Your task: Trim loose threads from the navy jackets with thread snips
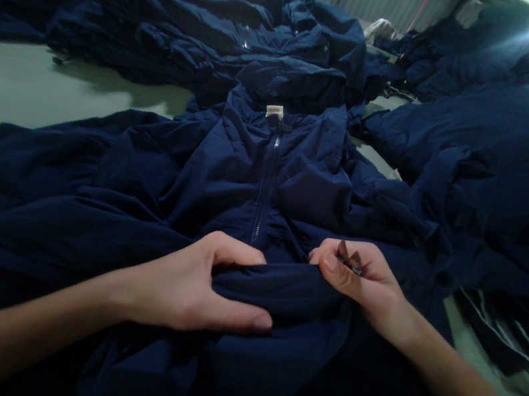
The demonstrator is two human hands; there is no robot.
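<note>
A dark navy jacket (306,191) lies spread out before me, its collar at the far end and a zipper (264,191) running down the middle. A small pale label (274,112) shows at the neck. My left hand (200,282) is wrapped around a raised fold of the fabric, thumb on the near side and fingers behind it. Between thumb and fingers, my right hand (358,274) pinches the same fold farther right. Tucked in that hand is a small pair of thread snips (349,256), only their pointed dark ends showing.
A large heap of navy garments (190,3) sits behind the jacket. Another pile (521,146) rises on the right, close to the jacket's sleeve. The pale table top (0,79) shows at left, and dark fabric with white edges (504,339) lies at right.
</note>
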